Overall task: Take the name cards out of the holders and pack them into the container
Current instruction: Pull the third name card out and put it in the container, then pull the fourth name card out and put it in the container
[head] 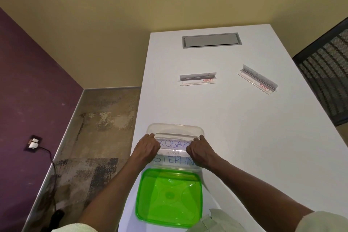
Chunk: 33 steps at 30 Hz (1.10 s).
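My left hand [148,147] and right hand [197,149] grip the ends of the KOSAK holder [174,144], crosswise over the container [175,128].

Three clear name card holders: one [175,144] at frame centre over the container, two more [197,79] [257,80] upper right. One clear container [175,128], one green lid [169,197]. Two hands, left hand [148,147] and right hand [199,149]. Two lettered name cards [174,143] [175,160] readable.

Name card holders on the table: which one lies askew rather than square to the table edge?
The far-right holder beside the mesh chair; it lies diagonally. The middle holder sits square, and both hands grip the KOSAK one.
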Tool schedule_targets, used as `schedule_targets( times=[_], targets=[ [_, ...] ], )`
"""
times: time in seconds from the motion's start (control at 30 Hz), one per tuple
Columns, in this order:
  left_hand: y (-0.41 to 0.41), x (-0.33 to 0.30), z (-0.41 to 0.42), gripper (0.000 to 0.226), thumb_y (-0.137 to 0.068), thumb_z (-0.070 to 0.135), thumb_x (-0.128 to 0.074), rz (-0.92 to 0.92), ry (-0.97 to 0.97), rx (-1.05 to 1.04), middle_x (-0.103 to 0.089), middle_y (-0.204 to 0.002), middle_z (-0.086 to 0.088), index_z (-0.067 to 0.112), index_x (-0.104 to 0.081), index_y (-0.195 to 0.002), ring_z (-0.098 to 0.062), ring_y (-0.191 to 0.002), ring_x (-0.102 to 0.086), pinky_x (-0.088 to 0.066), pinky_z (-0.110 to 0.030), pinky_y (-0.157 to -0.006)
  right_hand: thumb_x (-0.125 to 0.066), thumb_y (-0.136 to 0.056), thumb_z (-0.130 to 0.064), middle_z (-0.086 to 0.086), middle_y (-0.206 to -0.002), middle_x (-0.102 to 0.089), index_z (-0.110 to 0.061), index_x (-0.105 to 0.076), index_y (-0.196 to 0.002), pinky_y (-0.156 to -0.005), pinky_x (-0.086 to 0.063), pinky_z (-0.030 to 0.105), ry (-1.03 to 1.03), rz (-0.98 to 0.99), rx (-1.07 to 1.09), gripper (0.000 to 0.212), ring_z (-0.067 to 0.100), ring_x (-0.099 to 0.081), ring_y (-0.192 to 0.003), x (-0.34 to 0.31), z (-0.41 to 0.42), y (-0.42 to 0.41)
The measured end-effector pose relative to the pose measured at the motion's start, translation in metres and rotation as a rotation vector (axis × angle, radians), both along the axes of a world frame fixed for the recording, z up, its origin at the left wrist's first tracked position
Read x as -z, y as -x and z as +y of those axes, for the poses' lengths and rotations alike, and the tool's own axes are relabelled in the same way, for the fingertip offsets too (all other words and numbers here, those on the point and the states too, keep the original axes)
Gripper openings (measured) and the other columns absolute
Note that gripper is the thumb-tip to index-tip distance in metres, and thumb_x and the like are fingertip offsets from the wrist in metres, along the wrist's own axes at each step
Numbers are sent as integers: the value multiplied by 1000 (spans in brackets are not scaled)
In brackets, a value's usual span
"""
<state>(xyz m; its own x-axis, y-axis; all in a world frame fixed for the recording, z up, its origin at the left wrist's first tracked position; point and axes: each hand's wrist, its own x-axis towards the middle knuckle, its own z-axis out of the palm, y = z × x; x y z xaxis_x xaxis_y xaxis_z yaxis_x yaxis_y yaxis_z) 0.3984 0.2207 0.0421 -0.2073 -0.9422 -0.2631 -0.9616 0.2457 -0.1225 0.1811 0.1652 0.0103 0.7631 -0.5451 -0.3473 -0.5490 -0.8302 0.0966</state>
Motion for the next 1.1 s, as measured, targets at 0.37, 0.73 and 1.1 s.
schedule_targets(
  times=[0.37, 0.73, 1.1],
  targets=[
    [1, 0, -1, 43, -12, 6, -90, -15, 27, 14, -53, -38, 1, 15, -56, -36, -14, -41, -53, -40, -14, -43, -68, -70, -13, 9, -69, -68, -11, -65, -76, -76, -46, 34, 22, -6, -4, 7, 26, -62, -69, 7, -3, 4],
    [19, -27, -31, 36, -81, 32, -74, 168, -20, -256, -70, -111, -9, 19, -69, -114, -26, -103, -62, -48, -32, -85, -74, -73, -33, 8, -54, -62, -12, -58, -57, -60, -42, 32, 119, -369, 83, 31, 30, -58, -59, -31, -27, 12],
    [89, -45, -69, 26, -85, 30, -70, 447, 174, -436, -74, -102, -5, 13, -73, -104, -22, -97, -66, -52, -30, -79, -64, -77, -23, 1, -42, -31, -17, -30, -52, -53, -22, 30, 197, -486, 223, 42, 25, -27, -51, -58, -63, 94]
  ],
)
